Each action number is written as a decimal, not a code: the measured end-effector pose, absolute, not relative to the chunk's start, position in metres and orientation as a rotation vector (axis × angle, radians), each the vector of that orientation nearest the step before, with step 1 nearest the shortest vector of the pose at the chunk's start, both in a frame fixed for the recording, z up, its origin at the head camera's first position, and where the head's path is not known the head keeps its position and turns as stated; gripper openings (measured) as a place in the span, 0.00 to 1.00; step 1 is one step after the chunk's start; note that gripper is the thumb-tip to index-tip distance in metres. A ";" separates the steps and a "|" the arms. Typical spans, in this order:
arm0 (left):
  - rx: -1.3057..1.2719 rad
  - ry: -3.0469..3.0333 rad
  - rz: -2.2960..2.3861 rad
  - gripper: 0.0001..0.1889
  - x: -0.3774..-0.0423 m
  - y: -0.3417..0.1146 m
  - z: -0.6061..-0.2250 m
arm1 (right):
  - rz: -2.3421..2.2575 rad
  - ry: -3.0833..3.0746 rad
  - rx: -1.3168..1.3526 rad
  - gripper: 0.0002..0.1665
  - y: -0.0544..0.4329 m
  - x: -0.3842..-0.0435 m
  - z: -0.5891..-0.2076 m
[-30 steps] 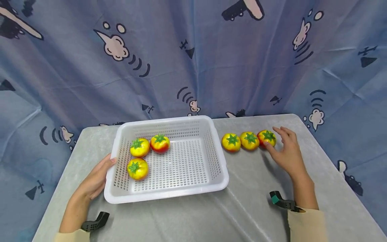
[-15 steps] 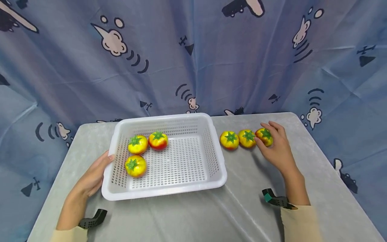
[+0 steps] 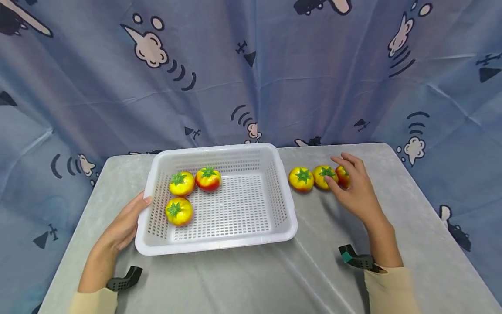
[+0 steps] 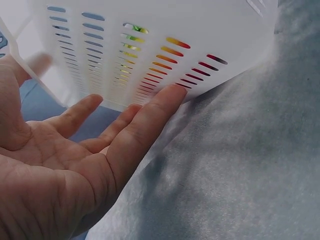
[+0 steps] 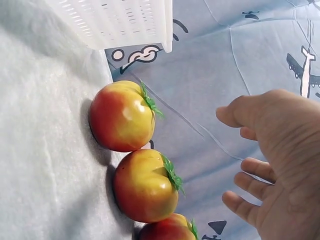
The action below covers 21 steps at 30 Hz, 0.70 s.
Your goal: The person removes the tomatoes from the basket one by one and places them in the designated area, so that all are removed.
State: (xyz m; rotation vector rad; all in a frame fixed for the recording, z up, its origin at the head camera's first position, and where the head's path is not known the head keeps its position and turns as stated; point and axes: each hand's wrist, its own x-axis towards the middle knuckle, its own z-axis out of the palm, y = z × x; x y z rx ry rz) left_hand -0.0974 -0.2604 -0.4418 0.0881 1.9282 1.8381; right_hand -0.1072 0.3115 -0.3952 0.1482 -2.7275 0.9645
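Note:
My left hand (image 3: 126, 221) grips the left side of a white perforated plastic basket (image 3: 219, 249), thumb over the rim and fingers against the outer wall (image 4: 145, 120). Inside, three yellow-red tomatoes with green star-shaped leaves sit toward the left: a rear-left tomato (image 3: 182, 185), one with a red underside (image 3: 208, 180), and a front tomato (image 3: 179, 213). Right of the basket stand three more in a row: a left tomato (image 3: 301, 180), a middle tomato (image 3: 323, 178) and a right tomato (image 3: 343, 178). My right hand (image 3: 357, 192) hovers with parted fingers over the row, partly hiding the right tomato.
A grey cloth covers the table (image 3: 251, 283), whose back edge meets a blue patterned curtain (image 3: 219, 87). Black camera mounts are strapped to both wrists, like the right camera mount (image 3: 358, 258).
My right hand has shifted left, from the right tomato to the middle one, with thumb and fingers still apart. The left hand stays at the basket's rim.

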 end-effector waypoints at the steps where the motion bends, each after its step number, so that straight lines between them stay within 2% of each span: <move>1: 0.088 1.930 1.839 0.38 -0.098 -0.260 -0.441 | 0.965 -2.729 0.155 0.34 0.311 -0.108 -0.395; 21: 0.074 1.943 1.818 0.39 -0.097 -0.262 -0.442 | 0.958 -2.742 0.251 0.35 0.288 -0.102 -0.382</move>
